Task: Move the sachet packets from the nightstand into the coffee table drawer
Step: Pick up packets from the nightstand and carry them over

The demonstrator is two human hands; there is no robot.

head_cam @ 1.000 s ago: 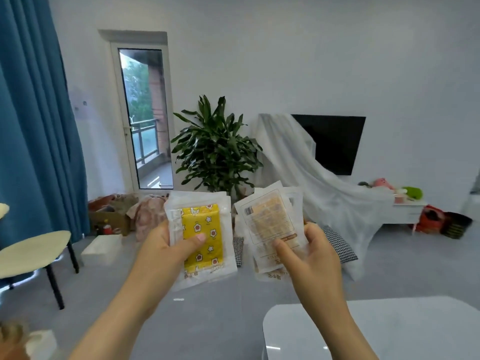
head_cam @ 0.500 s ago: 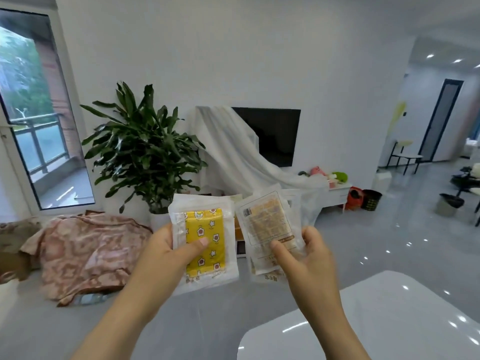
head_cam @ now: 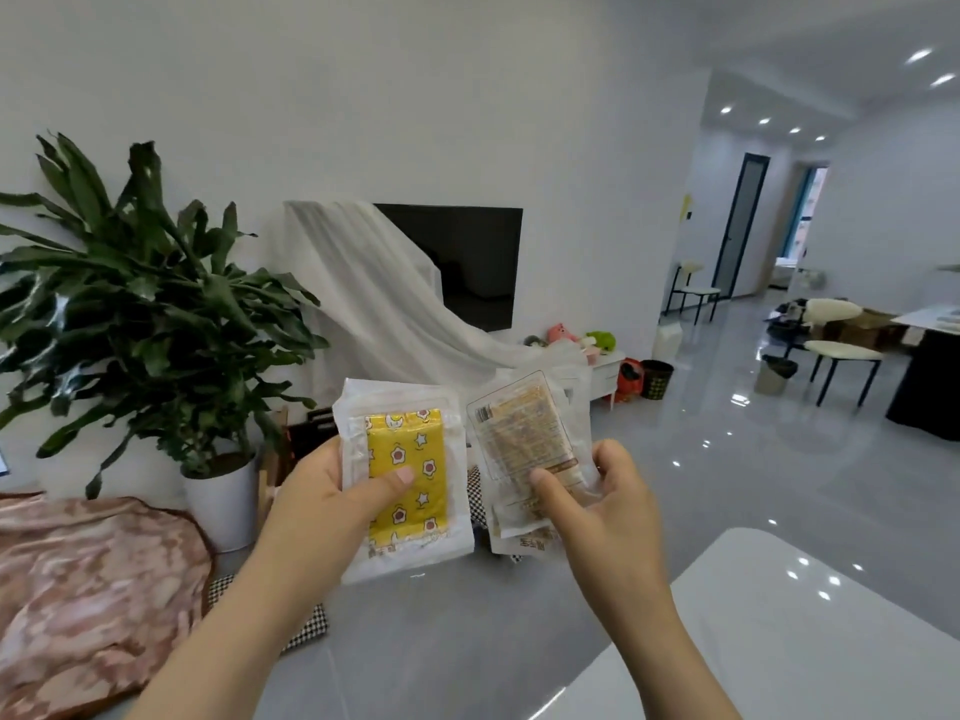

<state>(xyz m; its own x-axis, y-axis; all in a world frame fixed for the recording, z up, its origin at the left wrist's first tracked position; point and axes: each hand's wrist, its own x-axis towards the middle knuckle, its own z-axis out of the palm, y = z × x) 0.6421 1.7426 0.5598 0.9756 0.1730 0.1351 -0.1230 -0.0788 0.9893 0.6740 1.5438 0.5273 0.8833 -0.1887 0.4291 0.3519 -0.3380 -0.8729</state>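
Carrying step, judged from the scene: packets in hand, drawer not in view.

Far left, a potted plant [head_cam: 145, 304] and a pink patterned blanket [head_cam: 88, 589]: nothing to steer by.

Left hand [head_cam: 332, 506] pinching the yellow star-print sachet [head_cam: 408, 475] upright, thumb across its face, fingers behind. Best kept pinched firmly; slippery film.

Just beside it, apart, right hand [head_cam: 602, 506] gripping a fanned stack of brown-label sachets [head_cam: 524, 449], thumb on front. Better squared together before walking, lest a lower one slide out.

Lower right, a glossy white tabletop [head_cam: 810, 631], possibly the coffee table; drawer side to be found before lowering anything.
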